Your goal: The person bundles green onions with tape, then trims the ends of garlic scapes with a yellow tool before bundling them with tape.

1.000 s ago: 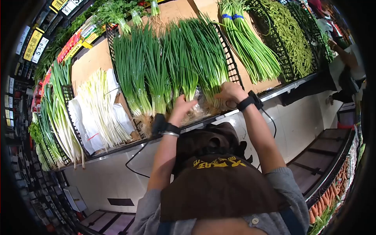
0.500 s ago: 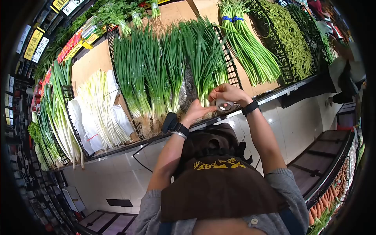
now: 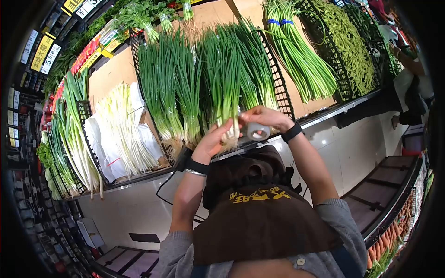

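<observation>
My left hand (image 3: 214, 140) is wrapped round the white root end of a bunch of green onions (image 3: 225, 83). Close beside it, my right hand (image 3: 265, 116) has its fingers closed at the right side of the bunch's stems. A roll of clear tape (image 3: 257, 132) hangs just under the right hand's fingers, its hole facing up. More green onions (image 3: 160, 88) lie in the black crate, leaves away from me and roots toward me. The fingertips behind the stems are partly hidden.
White-stemmed leeks or chives (image 3: 121, 129) lie on paper at the left. Long green stems with blue bands (image 3: 301, 60) and a crate of green pods (image 3: 350, 51) are at the right. A metal shelf edge (image 3: 331, 113) runs before me. Part of another person (image 3: 412, 65) shows far right.
The left hand has moved left and now grips a bunch, which stands out from the others. My right hand and the tape roll have shifted slightly left, against its stems.
</observation>
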`<state>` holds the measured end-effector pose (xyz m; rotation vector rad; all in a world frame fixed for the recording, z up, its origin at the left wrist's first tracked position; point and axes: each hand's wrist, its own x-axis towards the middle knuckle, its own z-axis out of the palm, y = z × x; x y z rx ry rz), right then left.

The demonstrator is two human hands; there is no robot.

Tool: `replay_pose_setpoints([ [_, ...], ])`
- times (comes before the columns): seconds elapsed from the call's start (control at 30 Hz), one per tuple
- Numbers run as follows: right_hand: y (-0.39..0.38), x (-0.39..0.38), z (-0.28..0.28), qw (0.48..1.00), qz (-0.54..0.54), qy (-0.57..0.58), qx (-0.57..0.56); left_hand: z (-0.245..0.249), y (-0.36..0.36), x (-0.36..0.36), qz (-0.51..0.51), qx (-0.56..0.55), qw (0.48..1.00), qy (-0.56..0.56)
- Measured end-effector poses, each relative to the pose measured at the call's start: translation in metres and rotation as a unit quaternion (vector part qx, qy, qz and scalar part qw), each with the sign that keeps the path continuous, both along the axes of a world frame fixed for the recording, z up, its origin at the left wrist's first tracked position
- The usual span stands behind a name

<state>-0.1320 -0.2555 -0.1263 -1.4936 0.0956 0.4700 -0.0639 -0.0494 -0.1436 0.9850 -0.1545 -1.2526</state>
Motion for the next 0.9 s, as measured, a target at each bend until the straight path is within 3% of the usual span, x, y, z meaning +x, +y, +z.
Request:
replay_pose_setpoints([
  [0.07,0.011,0.007,-0.015,0.997,0.016,0.041,-0.056,-0.017,-0.009,-0.013,0.089,0.145,0.962,-0.212],
  [0.1,0.014,0.005,-0.011,0.997,-0.016,0.076,0.016,-0.020,-0.014,-0.012,0.110,0.181,0.928,-0.307],
  [0.13,0.015,0.004,-0.007,0.989,-0.047,0.112,0.087,-0.022,-0.011,-0.006,0.109,0.181,0.928,-0.307],
  [0.2,0.007,-0.003,0.001,0.982,-0.084,0.115,0.125,-0.014,-0.005,0.007,0.063,0.198,0.946,-0.251],
  [0.23,-0.001,-0.008,0.002,0.972,-0.119,0.117,0.164,0.000,-0.006,0.006,0.128,0.155,0.961,-0.189],
  [0.27,-0.011,-0.014,-0.001,0.971,-0.151,0.094,0.161,-0.002,-0.002,0.009,0.129,0.164,0.955,-0.211],
  [0.3,-0.018,-0.020,0.001,0.971,-0.179,0.060,0.149,-0.032,0.008,0.017,0.127,0.275,0.848,-0.435],
  [0.33,-0.025,-0.026,0.003,0.969,-0.206,0.025,0.137,-0.060,0.015,0.023,0.117,0.367,0.678,-0.626],
  [0.37,-0.046,-0.029,-0.007,0.985,-0.120,0.037,0.119,-0.047,0.011,0.022,0.118,0.364,0.678,-0.627],
  [0.43,-0.024,-0.031,0.031,0.991,-0.099,0.039,0.081,0.002,-0.002,0.009,0.174,0.261,0.636,-0.705],
  [0.47,-0.013,-0.032,0.044,0.995,-0.075,0.043,0.046,0.017,-0.015,0.006,0.097,0.224,0.856,-0.455],
  [0.5,-0.012,-0.029,0.029,0.998,-0.003,0.065,0.023,0.011,-0.024,0.006,0.052,0.133,0.960,-0.240],
  [0.53,0.002,-0.025,0.022,0.999,0.029,-0.002,-0.034,0.003,-0.030,0.007,0.004,0.031,0.999,-0.012],
  [0.57,0.008,-0.025,0.021,0.995,0.043,-0.010,-0.095,-0.004,-0.030,0.008,-0.033,-0.011,0.996,0.085],
  [0.67,-0.003,-0.021,-0.005,0.984,0.025,-0.014,-0.178,-0.011,-0.029,-0.004,0.108,0.007,0.993,0.037],
  [0.73,-0.007,-0.015,0.003,0.984,-0.021,0.057,-0.166,-0.009,-0.016,-0.004,0.082,0.017,0.996,0.033],
  [0.8,0.007,-0.007,0.009,0.988,-0.036,0.070,-0.131,-0.009,-0.010,-0.004,-0.010,0.094,0.980,-0.176],
  [0.83,0.017,-0.001,0.011,0.985,-0.024,0.089,-0.145,0.017,-0.015,-0.014,-0.048,0.190,0.918,-0.345],
  [0.87,0.023,0.002,0.013,0.981,-0.013,0.107,-0.159,0.003,-0.017,-0.023,0.038,0.142,0.766,-0.626],
  [0.9,0.022,0.012,-0.015,0.981,0.007,0.081,-0.178,0.016,-0.019,-0.029,0.021,0.218,0.744,-0.631],
])
